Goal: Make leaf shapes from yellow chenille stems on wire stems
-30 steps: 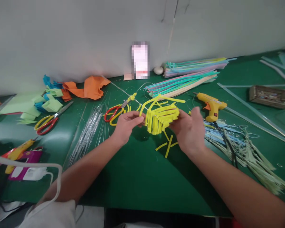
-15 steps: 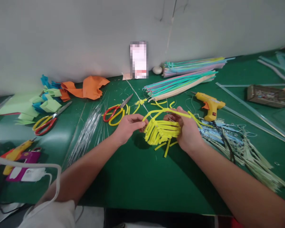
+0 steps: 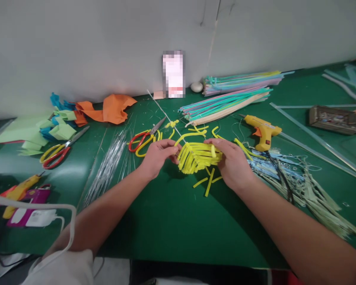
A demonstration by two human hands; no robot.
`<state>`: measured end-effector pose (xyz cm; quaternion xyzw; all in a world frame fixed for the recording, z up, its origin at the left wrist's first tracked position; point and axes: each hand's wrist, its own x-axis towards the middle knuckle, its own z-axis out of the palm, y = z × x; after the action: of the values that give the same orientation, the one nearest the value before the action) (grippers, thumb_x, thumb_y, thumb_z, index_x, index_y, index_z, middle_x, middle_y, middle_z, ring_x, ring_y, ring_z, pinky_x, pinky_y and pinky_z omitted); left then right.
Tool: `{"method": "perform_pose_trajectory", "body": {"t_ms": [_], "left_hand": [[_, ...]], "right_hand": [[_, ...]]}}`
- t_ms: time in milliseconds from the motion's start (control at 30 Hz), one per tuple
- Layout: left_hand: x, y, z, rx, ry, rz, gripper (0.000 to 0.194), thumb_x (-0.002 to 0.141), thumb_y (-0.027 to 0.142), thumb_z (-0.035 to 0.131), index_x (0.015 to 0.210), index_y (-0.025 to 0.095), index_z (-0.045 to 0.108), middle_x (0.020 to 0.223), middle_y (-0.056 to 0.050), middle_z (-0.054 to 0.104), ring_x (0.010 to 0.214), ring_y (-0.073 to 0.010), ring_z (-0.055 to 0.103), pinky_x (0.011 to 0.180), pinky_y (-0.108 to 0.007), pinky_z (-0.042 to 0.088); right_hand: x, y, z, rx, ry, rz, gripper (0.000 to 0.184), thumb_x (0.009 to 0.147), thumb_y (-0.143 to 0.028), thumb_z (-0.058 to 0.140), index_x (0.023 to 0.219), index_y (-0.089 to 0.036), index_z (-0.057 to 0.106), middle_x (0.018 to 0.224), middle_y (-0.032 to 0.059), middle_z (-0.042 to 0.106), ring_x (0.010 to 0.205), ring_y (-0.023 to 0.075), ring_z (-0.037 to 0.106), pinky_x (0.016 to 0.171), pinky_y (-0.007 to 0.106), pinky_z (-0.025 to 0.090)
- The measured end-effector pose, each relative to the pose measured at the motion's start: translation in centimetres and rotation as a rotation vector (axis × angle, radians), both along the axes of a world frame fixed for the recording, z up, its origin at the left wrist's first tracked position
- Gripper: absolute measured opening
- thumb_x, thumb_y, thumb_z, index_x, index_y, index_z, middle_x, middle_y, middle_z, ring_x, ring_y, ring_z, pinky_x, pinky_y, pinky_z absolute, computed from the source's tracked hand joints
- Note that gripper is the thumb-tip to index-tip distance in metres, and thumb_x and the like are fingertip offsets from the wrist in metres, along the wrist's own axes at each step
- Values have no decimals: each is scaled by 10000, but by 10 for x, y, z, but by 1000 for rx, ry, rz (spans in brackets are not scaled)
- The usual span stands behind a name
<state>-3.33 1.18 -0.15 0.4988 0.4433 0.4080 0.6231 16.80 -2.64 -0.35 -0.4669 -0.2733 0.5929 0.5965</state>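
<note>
A bundle of folded yellow pipe cleaners (image 3: pixel 197 156) is held between both hands just above the green table (image 3: pixel 172 213). My left hand (image 3: pixel 157 156) pinches its left end with closed fingers. My right hand (image 3: pixel 231 160) grips the right side, fingers curled over the top strands. Loose yellow pieces (image 3: pixel 207 184) lie on the table under the bundle. One long yellow strand arcs up over the bundle.
Red-handled scissors (image 3: pixel 142 138) and a sheaf of thin wires (image 3: pixel 109 166) lie left of the hands. A yellow glue gun (image 3: pixel 262 130), coloured pipe cleaners (image 3: pixel 228 103) and pale strips (image 3: pixel 308 190) lie to the right. Paper scraps (image 3: pixel 77 114) and more scissors (image 3: pixel 59 150) lie far left.
The bundle has come down toward the table and been pressed more compact. My right hand has turned so its fingers lie over the top of the strands.
</note>
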Motion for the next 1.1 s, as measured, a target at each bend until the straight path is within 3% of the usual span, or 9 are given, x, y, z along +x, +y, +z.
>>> {"method": "perform_pose_trajectory", "body": {"t_ms": [433,633,800,933,1100], "left_hand": [[-1,3,0,37,-12,142,115,705,252,709,757,151,694,707,5,666,455,-77,580,496,-225,494],[-2,2,-2,62,-19,5,95,724,238,701,774,161,726,660,4,638,549,-96,590,536,-233,518],[-2,-1,-1,78,-18,-86,94,710,232,712,766,159,731,685,-13,656,582,-112,597,535,-246,526],[-2,-1,-1,70,-31,-128,85,708,222,721,763,159,736,662,-7,654,547,-104,593,529,-243,528],[-4,2,-4,68,-40,-49,107,731,251,715,788,163,739,702,-14,659,578,-108,595,514,-233,527]], "right_hand": [[5,4,-5,-55,-122,-3,208,639,-363,819,775,-224,744,781,5,680,700,132,591,591,262,478],[6,7,-10,-44,-50,9,236,740,-438,707,807,-214,741,828,26,716,763,175,644,661,297,502],[5,6,0,-80,27,63,351,781,-521,630,967,-237,720,890,32,736,814,213,661,691,328,503],[5,4,4,-78,9,59,260,735,-480,709,823,-236,729,859,23,725,806,200,655,712,319,501],[5,3,0,-50,-9,50,144,684,-368,790,740,-241,755,803,1,696,779,162,624,720,295,489]]}}
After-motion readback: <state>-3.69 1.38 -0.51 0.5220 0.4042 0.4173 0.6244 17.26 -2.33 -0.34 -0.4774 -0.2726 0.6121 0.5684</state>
